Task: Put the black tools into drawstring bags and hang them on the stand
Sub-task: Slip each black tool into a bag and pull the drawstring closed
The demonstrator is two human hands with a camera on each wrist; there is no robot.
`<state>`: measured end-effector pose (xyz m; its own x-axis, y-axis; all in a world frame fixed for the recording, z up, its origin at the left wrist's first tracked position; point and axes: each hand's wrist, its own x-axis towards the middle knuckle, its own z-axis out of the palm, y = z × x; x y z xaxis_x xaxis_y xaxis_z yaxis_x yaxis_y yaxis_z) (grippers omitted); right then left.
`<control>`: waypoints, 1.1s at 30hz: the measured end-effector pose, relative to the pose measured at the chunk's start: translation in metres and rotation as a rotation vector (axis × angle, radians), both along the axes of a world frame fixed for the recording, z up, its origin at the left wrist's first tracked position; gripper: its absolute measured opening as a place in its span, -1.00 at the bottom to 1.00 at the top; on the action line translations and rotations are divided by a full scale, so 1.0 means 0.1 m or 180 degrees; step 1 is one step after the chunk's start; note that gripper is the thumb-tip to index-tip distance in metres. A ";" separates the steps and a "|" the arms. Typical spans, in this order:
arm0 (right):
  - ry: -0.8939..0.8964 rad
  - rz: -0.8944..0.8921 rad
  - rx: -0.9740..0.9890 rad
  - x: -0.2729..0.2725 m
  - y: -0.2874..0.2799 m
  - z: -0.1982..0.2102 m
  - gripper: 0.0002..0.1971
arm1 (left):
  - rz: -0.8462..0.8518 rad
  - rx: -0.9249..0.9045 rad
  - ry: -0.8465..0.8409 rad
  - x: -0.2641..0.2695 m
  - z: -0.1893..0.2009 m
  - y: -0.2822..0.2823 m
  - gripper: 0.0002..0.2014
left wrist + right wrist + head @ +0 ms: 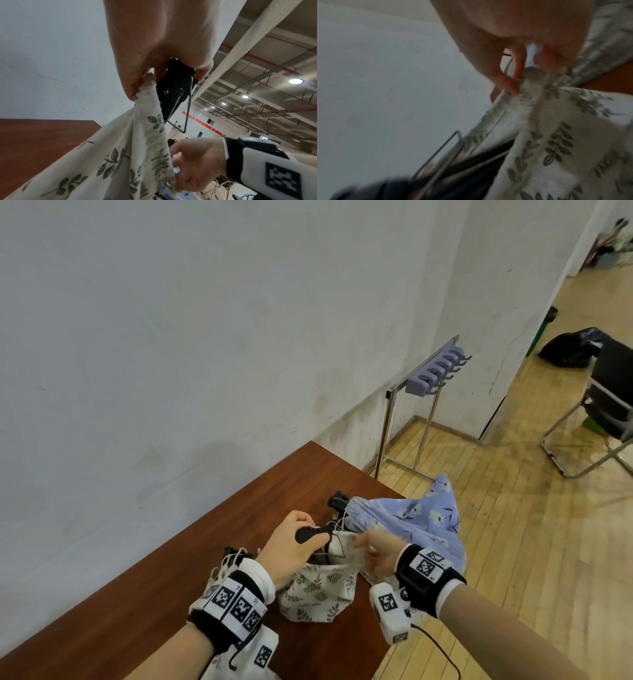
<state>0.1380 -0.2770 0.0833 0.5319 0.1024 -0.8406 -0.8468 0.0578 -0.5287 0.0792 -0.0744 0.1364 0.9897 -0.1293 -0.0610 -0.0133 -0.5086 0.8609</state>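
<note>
With the left hand (289, 546) gripping the black tool (310, 534) and the right hand (376, 553) pinching the leaf-print bag (317, 590) rim, its wire could snag the cloth.

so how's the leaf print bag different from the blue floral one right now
The leaf-print bag is cream with grey-green leaves; the blue floral bag is light blue with white flowers. The leaf-print bag is held open, the right hand pinching its rim while the left hand pushes a black tool in; no hand holds the blue floral bag, which lies slumped near the table edge. Both are fabric drawstring bags on that table.
</note>
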 end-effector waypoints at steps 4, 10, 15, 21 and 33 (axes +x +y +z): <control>-0.0140 -0.0070 -0.0513 -0.01 -0.06 -0.22 -0.86 | 0.0043 -0.0086 0.0074 0.01 0.04 0.10 -0.68; -0.0197 0.0086 -0.0629 0.01 0.09 -0.29 -0.72 | 0.0332 0.0156 0.0118 -0.04 0.12 0.12 -0.54; -0.0820 0.0232 -0.0438 0.10 0.22 0.09 -0.61 | 0.0494 0.0218 -0.0524 -0.01 0.31 0.18 -0.57; -0.1404 0.0570 -0.0070 0.19 0.36 0.54 -0.59 | 0.0103 0.0658 -0.1229 -0.03 0.83 0.24 -0.52; -0.1012 -0.0358 -0.0342 0.41 0.09 0.46 -0.64 | 0.0282 0.1480 -0.1548 0.00 1.09 0.43 -0.65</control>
<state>0.1789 -0.2685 0.1289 0.7717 -0.0517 -0.6339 -0.6303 0.0709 -0.7731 0.0787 -0.0315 0.2450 0.9243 -0.1143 0.3641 -0.2849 -0.8416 0.4589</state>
